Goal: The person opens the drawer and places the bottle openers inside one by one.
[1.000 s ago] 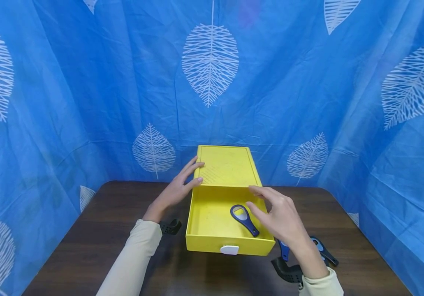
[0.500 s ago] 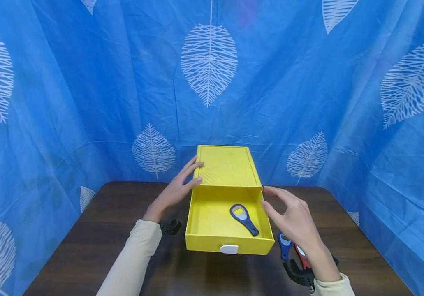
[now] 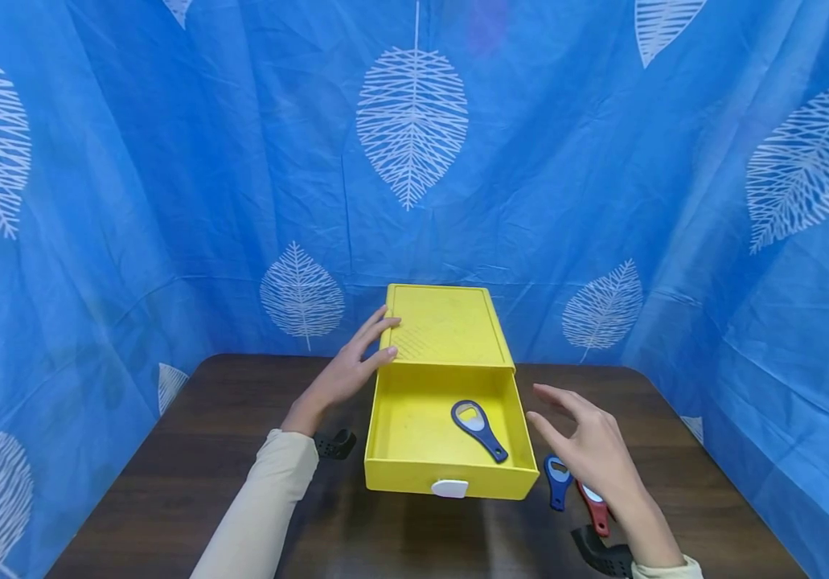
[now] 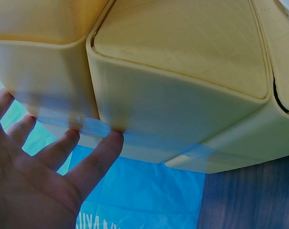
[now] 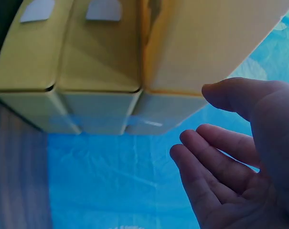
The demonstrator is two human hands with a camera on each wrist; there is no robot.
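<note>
A yellow drawer unit [image 3: 450, 318] stands at the middle of the table. Its top drawer [image 3: 414, 476] is pulled out, with a dark blue bottle opener [image 3: 488, 441] lying inside. My left hand [image 3: 342, 374] rests against the unit's left side, fingers spread; in the left wrist view the fingertips meet its side wall. To the right of the drawer hovers my right hand [image 3: 595, 442], holding nothing, its fingers loosely bent and thumb apart. Below it on the table lie a blue bottle opener [image 3: 557, 497] and a red bottle opener [image 3: 598, 515], the latter partly hidden by the wrist.
Closed drawers with white tabs [image 5: 104, 9] show beneath the pulled-out one in the right wrist view. Dark wood table [image 3: 226, 450] surrounds the unit. A blue cloth [image 3: 414, 233] with white leaf prints hangs behind and along both sides.
My right hand has moved right, from over the open drawer to beside it, bringing the red bottle opener into view. My left hand, the drawer and the bottle opener inside stay put.
</note>
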